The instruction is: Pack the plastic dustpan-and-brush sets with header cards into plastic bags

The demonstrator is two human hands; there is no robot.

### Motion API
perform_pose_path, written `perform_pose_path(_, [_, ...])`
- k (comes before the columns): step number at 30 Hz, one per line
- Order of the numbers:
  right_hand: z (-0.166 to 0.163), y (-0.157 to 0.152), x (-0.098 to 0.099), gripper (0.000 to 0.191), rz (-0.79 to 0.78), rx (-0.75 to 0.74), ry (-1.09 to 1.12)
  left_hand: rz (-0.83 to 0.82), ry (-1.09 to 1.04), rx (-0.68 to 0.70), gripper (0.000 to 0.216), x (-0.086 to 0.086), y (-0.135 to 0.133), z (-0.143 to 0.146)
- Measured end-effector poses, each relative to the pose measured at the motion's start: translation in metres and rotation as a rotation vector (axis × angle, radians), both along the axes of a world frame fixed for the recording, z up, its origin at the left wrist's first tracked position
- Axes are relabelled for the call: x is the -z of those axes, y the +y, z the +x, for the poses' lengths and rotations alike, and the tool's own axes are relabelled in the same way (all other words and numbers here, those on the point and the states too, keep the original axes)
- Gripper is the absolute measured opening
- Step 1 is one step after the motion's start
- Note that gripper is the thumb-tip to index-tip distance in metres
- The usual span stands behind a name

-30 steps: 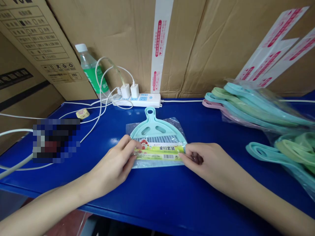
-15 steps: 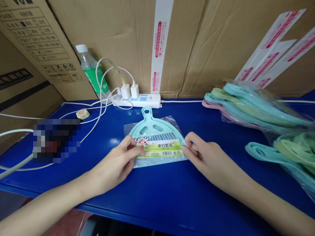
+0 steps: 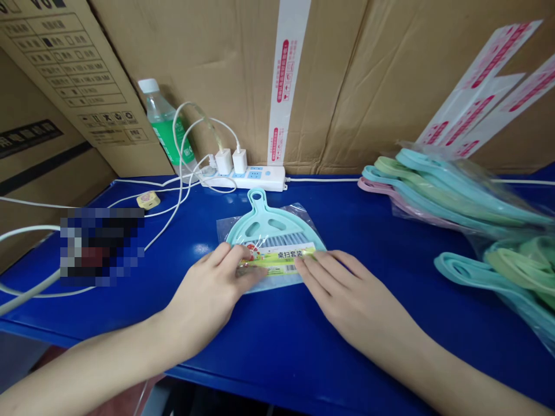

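Observation:
A light-blue dustpan and brush set (image 3: 260,225) in a clear plastic bag lies on the blue table, its looped handle pointing away from me. A printed yellow-green label (image 3: 280,261) crosses its lower part, below the grey bristles. My left hand (image 3: 212,289) is at the set's left edge, fingers bent and closed over it with the thumb on the label. On the right end of the label, my right hand (image 3: 347,286) lies with its fingers stretched flat; its thumb is hidden. The fingers cover both ends of the label.
More bagged dustpans (image 3: 451,190) in blue, green and pink are piled at the right, with another group (image 3: 489,271) nearer. A white power strip (image 3: 269,179) with cables, a bottle (image 3: 167,130) and a small yellow block (image 3: 148,200) stand behind. Cardboard boxes (image 3: 229,63) wall the back.
My right hand has moved left from the set's right edge and flattened onto the label. My left hand has shifted slightly, its fingers now further over the label. The set has barely moved.

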State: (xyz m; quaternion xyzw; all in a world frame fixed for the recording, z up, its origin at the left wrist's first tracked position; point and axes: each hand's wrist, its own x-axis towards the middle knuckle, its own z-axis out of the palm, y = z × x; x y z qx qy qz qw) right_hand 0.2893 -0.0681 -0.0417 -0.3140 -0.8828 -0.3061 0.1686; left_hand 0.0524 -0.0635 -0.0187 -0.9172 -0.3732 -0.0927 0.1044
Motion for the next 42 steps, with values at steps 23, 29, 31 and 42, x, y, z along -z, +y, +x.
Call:
perform_pose_path(23, [0.007, 0.001, -0.002, 0.037, -0.168, 0.072, 0.193, 0.106, 0.079, 0.165, 0.039, -0.009, -0.004, -0.012])
perform_pose_path(29, [0.012, 0.001, -0.007, 0.032, -0.188, 0.099, 0.241, -0.027, 0.088, 0.174, 0.034, -0.022, 0.002, -0.030])
perform_pose_path(31, [0.012, 0.000, -0.008, 0.033, -0.192, 0.105, 0.241, -0.059, 0.121, 0.211, 0.034, -0.025, 0.007, -0.034])
perform_pose_path(42, [0.024, -0.004, -0.009, 0.032, -0.264, 0.116, 0.364, -0.235, 0.052, 0.352, 0.044, -0.029, 0.026, -0.039])
